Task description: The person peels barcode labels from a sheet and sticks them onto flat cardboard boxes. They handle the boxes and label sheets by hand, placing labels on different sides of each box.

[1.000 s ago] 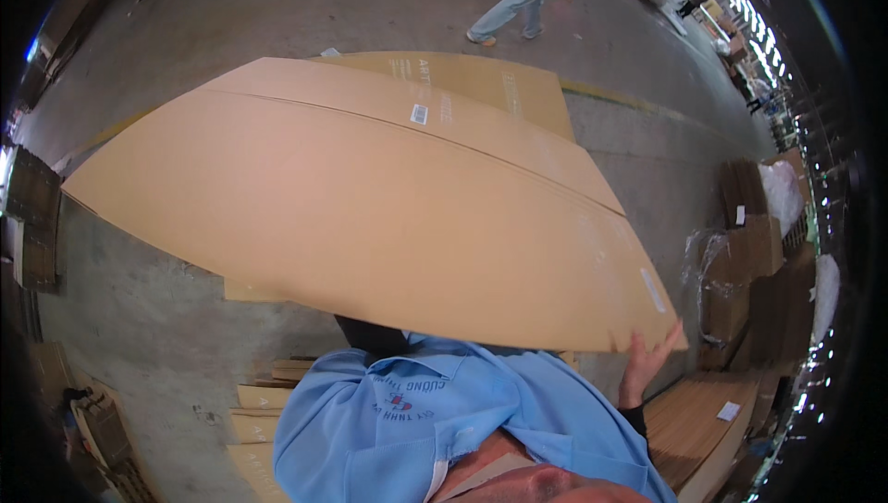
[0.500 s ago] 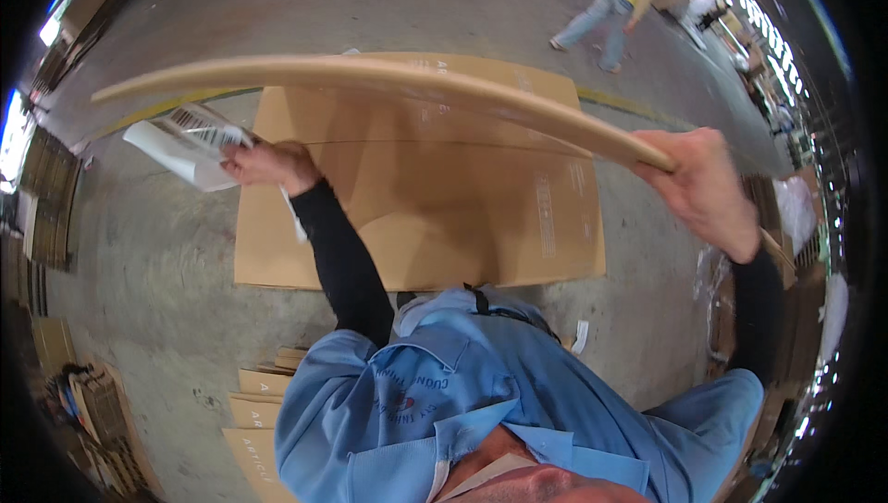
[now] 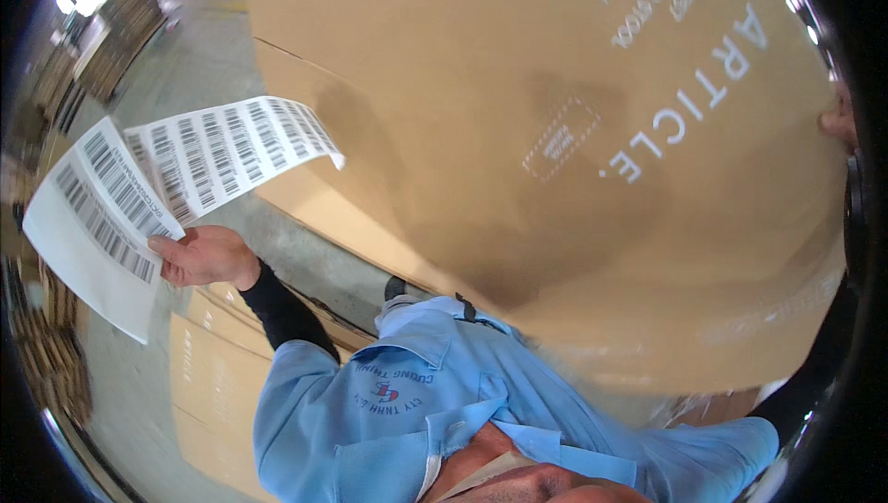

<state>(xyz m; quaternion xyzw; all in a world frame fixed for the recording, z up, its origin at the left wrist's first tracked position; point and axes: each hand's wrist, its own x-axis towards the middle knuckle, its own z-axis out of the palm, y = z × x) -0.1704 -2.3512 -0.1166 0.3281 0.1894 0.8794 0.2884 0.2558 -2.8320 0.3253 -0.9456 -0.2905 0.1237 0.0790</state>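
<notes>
My left hand (image 3: 211, 256) is closed on white sheets of barcode labels (image 3: 106, 216), pinched at their near edge; one strip curls up and away to the right. A large brown flattened cardboard box (image 3: 462, 133) with white print fills the middle and right, raised in front of my body. At the far right rim my right hand (image 3: 839, 122) grips its edge; only some fingers show, the rest lies behind the board or out of the picture. Below the raised board, another brown cardboard piece (image 3: 314, 211) shows beside it, low near my feet.
Flattened printed boxes (image 3: 217, 383) are stacked at the lower left, close by my left side. Piles of brown cardboard (image 3: 120, 40) stand at the far left on the grey concrete floor (image 3: 199, 59). Clear plastic wrap (image 3: 708, 408) lies at the lower right.
The cardboard, seen edge-on before, has turned its broad printed face toward me and come nearer. My right hand has moved out to the right rim. The label sheets have moved closer and fanned out.
</notes>
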